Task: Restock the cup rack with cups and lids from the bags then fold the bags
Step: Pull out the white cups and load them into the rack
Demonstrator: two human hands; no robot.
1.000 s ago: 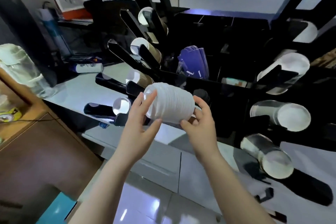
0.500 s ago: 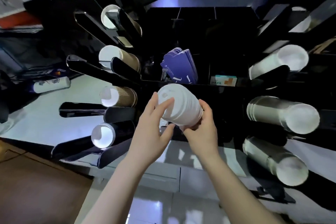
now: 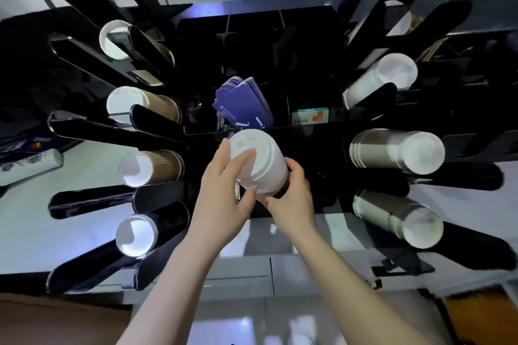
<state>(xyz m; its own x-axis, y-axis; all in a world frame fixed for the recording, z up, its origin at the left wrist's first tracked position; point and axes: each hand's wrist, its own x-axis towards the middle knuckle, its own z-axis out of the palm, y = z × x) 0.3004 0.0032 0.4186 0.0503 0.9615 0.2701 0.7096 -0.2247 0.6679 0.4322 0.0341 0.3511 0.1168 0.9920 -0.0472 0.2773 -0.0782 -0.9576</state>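
Lids (image 3: 259, 162), a white stack, were gripped by the left hand (image 3: 224, 190) on top and the right hand (image 3: 291, 196) beneath, before the cup rack (image 3: 280, 131) centre; restocking was underway, likely needing an empty slot next.

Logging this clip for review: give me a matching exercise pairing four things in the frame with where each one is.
Things:
1. white lid stack
2. purple card sleeves
3. brown ribbed cups
4. small teal and orange box

Places:
A. left side of the rack, in a horizontal slot
B. in the grip of both hands, at the rack's centre
C. compartment right of the purple sleeves
D. centre compartment, just above the held stack

Pairs: 1-B, 2-D, 3-A, 4-C
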